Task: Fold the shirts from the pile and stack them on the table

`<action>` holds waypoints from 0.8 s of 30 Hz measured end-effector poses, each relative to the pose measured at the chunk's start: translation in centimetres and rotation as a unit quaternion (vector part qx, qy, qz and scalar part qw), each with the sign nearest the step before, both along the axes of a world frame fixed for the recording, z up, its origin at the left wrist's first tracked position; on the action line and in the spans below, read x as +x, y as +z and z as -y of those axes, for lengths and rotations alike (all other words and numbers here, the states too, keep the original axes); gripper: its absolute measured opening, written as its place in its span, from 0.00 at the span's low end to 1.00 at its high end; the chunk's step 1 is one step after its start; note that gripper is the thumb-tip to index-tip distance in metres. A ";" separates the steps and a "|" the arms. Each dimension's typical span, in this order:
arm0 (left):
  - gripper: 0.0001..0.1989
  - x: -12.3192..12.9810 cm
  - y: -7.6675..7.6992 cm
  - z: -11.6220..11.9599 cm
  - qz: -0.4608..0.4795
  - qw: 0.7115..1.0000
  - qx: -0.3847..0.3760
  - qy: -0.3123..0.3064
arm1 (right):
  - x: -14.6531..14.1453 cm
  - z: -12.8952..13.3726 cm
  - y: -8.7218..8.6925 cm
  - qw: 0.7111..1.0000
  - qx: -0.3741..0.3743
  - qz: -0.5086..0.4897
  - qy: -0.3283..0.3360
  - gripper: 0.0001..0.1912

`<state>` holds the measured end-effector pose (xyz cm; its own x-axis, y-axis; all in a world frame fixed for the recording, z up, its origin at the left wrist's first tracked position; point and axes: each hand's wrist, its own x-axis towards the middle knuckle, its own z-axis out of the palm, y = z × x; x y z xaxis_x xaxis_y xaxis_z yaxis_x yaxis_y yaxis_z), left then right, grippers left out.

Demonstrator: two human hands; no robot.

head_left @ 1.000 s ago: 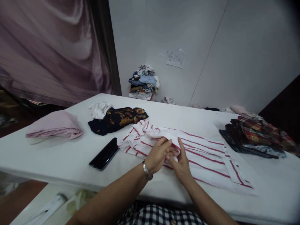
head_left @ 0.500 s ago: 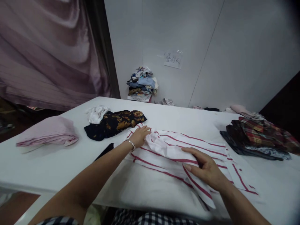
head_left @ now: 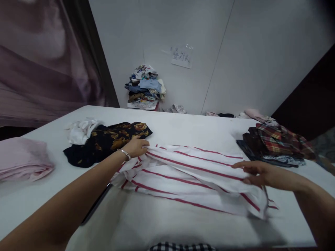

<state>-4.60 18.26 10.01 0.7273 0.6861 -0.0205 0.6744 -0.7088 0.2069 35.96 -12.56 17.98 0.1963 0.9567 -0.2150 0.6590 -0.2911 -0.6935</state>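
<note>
A white shirt with red stripes (head_left: 183,174) lies partly folded across the front of the table, its upper layer drawn out lengthwise between my hands. My left hand (head_left: 136,146), with a silver bracelet at the wrist, pinches the cloth at the left end. At the right end, my right hand (head_left: 255,172) grips the upper layer between thumb and fingers. The cloth's lower right corner hangs slightly raised and blurred. Just behind my left hand lies a crumpled black garment with a golden-brown print (head_left: 112,139).
A folded pink cloth (head_left: 23,158) sits at the left of the white table (head_left: 180,127). Beside the black garment is a bunched white cloth (head_left: 83,130). At right are stacked dark and plaid shirts (head_left: 280,143). A tall clothes pile (head_left: 145,87) stands against the wall beyond.
My hands have moved apart, the left to the left and the right to the right. The bunched upper layer of the striped shirt is now stretched straight. The view has shifted right.
</note>
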 end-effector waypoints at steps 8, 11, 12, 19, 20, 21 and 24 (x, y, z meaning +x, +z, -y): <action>0.15 2.2 -1.6 -4.0 -0.014 0.997 -0.034 0.072 | 9.0 -4.9 -7.5 0.987 -0.053 -0.095 -0.120 0.29; 0.18 2.4 -2.1 -4.7 -0.001 0.995 -0.054 0.088 | 9.4 -5.2 -9.9 0.985 -0.028 -0.079 -0.149 0.31; 0.18 2.5 -2.2 -4.8 0.013 0.993 -0.070 0.090 | 9.2 -5.2 -10.4 0.988 -0.024 -0.074 -0.133 0.31; 0.22 2.2 -1.9 -4.9 0.117 0.971 -0.181 0.103 | 7.7 -4.7 -10.4 0.999 -0.044 0.011 -0.018 0.12; 0.23 2.1 -1.7 -4.9 0.132 0.968 -0.188 0.102 | 7.7 -4.5 -9.7 0.999 -0.030 -0.014 -0.038 0.12; 0.24 2.0 -1.4 -4.9 0.145 0.964 -0.196 0.102 | 7.8 -4.2 -8.9 0.997 -0.015 -0.044 -0.060 0.13; 0.25 1.7 -1.0 -5.2 0.170 0.954 -0.226 0.099 | 8.3 -3.6 -6.4 0.989 0.004 -0.117 -0.094 0.17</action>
